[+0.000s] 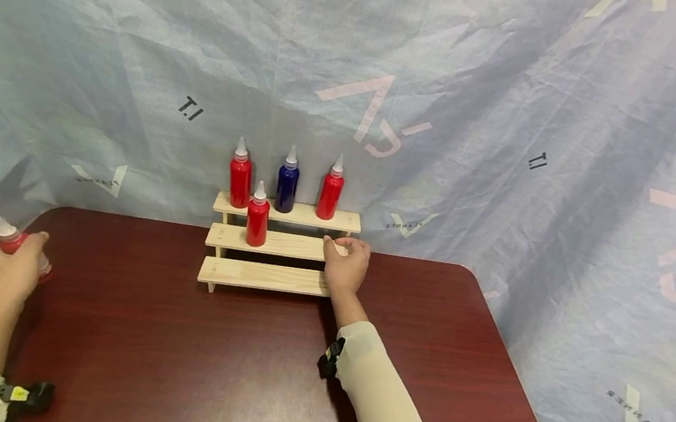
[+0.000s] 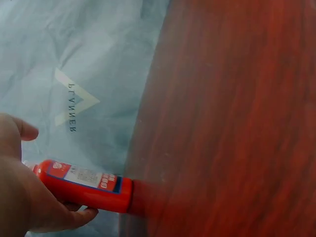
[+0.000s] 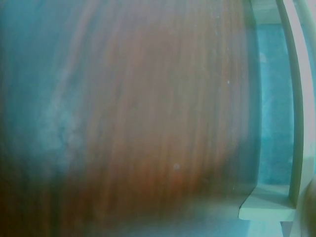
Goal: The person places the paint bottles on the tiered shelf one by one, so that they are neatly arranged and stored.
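A red bottle (image 1: 14,243) with a white nozzle was gripped in the left hand (image 1: 1,268), fingers curled round it, at the table's (image 1: 230,367) left edge. The right hand (image 1: 345,267) rested on the right end of the stepped wooden rack (image 1: 266,276), its fingers bent over the middle step; whether anything was pinched could not be told. A firm upright grip and a steadied rack were judged best. On the rack stood two red bottles (image 1: 240,178) (image 1: 330,192), a blue bottle (image 1: 287,184) and, lower, another red one (image 1: 257,219), which crowded the left side.
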`<state>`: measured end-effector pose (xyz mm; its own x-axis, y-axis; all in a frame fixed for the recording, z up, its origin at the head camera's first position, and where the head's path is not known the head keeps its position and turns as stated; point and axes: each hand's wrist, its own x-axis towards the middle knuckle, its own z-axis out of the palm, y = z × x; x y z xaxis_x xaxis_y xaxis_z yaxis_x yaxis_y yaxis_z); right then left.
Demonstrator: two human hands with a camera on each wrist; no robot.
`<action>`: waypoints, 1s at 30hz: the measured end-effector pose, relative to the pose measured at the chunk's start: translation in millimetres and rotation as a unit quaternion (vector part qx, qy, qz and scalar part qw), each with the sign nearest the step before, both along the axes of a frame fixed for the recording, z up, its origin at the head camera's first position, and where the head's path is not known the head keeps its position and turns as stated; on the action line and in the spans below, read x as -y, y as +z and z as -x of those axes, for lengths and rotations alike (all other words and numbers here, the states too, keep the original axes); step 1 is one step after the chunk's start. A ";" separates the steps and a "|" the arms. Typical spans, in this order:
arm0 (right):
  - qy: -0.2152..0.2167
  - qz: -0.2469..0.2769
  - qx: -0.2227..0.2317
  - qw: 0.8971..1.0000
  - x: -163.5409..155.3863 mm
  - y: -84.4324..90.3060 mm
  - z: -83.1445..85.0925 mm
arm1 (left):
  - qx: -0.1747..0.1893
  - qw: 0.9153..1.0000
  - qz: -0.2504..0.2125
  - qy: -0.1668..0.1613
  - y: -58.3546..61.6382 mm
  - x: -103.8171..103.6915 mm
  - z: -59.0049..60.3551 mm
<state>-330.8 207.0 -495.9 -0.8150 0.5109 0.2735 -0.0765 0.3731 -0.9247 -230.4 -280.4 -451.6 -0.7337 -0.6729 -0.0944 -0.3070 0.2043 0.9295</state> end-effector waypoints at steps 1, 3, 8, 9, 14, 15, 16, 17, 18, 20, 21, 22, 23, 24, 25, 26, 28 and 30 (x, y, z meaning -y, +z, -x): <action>0.000 -0.001 0.000 1.000 0.1 0.3 -0.1 | 0.010 1.000 0.007 -0.015 -1.4 2.3 -0.1; 0.000 -0.003 0.002 1.000 0.2 0.9 -0.5 | 0.024 0.999 0.010 -0.038 -3.1 6.5 -0.6; 0.002 -0.004 0.005 1.000 1.6 1.9 -2.2 | 0.040 0.997 0.026 -0.057 -7.2 12.5 0.3; 0.001 -0.004 0.005 1.000 1.8 1.8 -2.3 | 0.044 0.997 0.023 -0.058 -8.1 13.9 0.8; -0.002 -0.005 -0.001 1.000 1.3 1.1 -2.5 | 0.065 0.994 0.053 -0.076 -15.0 22.4 1.3; -0.003 -0.005 -0.002 1.000 1.0 0.8 -2.4 | 0.071 0.992 0.070 -0.079 -15.9 23.2 1.2; -0.003 -0.005 -0.004 1.000 0.8 0.6 -2.2 | 0.072 0.990 0.085 -0.085 -16.6 24.0 0.8; -0.004 -0.006 -0.003 1.000 0.5 0.3 -2.1 | 0.073 0.988 0.101 -0.091 -17.1 24.1 0.4; -0.004 -0.006 -0.003 1.000 0.3 0.1 -2.2 | 0.076 0.987 0.109 -0.094 -17.2 24.0 0.0; -0.006 -0.008 -0.003 1.000 0.1 -0.2 -2.0 | 0.078 0.985 0.120 -0.098 -16.6 21.8 -0.8; -0.007 -0.007 -0.003 1.000 0.1 -0.2 -2.0 | 0.080 0.984 0.124 -0.100 -15.9 20.2 -1.1; -0.007 -0.008 -0.003 1.000 0.3 -0.1 -2.2 | 0.080 0.983 0.128 -0.103 -15.1 18.7 -1.4; -0.007 -0.007 -0.004 1.000 0.4 0.2 -2.3 | 0.081 0.982 0.133 -0.106 -14.1 17.1 -1.2; -0.007 -0.007 -0.005 1.000 0.8 0.5 -2.3 | 0.080 0.982 0.135 -0.109 -13.0 15.7 -0.8; -0.007 -0.006 -0.005 1.000 1.2 0.9 -2.6 | 0.077 0.981 0.141 -0.111 -11.8 14.0 -0.3; -0.008 -0.006 -0.005 1.000 1.6 1.3 -2.7 | 0.074 0.980 0.144 -0.115 -10.4 12.5 0.3; -0.009 -0.008 -0.006 1.000 2.3 2.1 -2.9 | 0.069 0.979 0.151 -0.120 -8.1 9.7 1.9; -0.009 -0.008 -0.006 1.000 2.8 2.8 -3.0 | 0.062 0.979 0.152 -0.120 -6.5 6.1 3.8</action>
